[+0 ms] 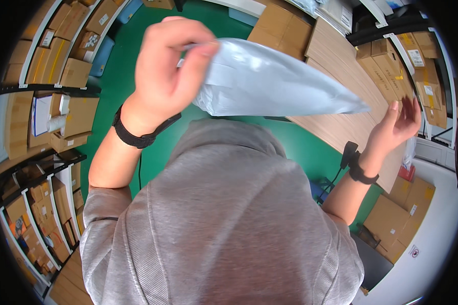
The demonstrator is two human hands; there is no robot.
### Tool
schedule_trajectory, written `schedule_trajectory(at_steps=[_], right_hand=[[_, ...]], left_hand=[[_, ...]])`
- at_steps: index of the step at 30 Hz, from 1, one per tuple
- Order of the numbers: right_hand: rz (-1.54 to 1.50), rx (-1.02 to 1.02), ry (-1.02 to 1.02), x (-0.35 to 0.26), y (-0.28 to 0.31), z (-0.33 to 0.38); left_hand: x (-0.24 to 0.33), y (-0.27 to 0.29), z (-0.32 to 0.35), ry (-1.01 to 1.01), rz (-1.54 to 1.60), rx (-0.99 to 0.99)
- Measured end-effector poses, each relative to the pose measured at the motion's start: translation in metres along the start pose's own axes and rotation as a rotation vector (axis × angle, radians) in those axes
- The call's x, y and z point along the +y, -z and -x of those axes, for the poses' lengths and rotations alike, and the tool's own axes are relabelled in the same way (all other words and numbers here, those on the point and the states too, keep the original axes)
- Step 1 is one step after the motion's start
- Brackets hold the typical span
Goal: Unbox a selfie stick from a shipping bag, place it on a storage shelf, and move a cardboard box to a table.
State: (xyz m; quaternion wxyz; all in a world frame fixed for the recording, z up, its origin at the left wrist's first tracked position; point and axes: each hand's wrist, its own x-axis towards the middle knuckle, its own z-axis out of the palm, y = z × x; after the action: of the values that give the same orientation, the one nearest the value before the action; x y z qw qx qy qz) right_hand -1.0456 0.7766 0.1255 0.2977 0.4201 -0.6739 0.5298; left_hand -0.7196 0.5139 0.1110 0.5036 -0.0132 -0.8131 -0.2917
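Observation:
My left hand (170,63) is raised and pinches one end of a pale grey plastic mailing bag (275,81) between thumb and fingers. The bag stretches out to the right, tapering to a point, and its surface is shiny and creased. Beyond that pointed tip, my right hand (399,124) is held up apart from the bag, with nothing in it and its fingers loosely parted. A black band circles each wrist.
A wood-topped table (323,134) runs behind the bag, with a flat cardboard piece (280,28) at its far end. Shelves of cardboard boxes (76,73) line the left; more boxes (387,66) stand at right. Large cartons (392,221) lean by the white wall (432,244).

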Motion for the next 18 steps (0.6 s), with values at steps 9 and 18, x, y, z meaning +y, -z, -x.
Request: schedule_trajectory(at_steps=[9, 18], right_hand=[[-0.548, -0.992, 0.334, -0.16, -0.144, 0.016], [-0.858, -1.037, 0.22, -0.104, -0.223, 0.007]], left_hand=[[0.011, 0.021, 0.002, 0.013, -0.031, -0.198], [-0.043, 0.089, 0.036, 0.531, -0.229, -0.402]])
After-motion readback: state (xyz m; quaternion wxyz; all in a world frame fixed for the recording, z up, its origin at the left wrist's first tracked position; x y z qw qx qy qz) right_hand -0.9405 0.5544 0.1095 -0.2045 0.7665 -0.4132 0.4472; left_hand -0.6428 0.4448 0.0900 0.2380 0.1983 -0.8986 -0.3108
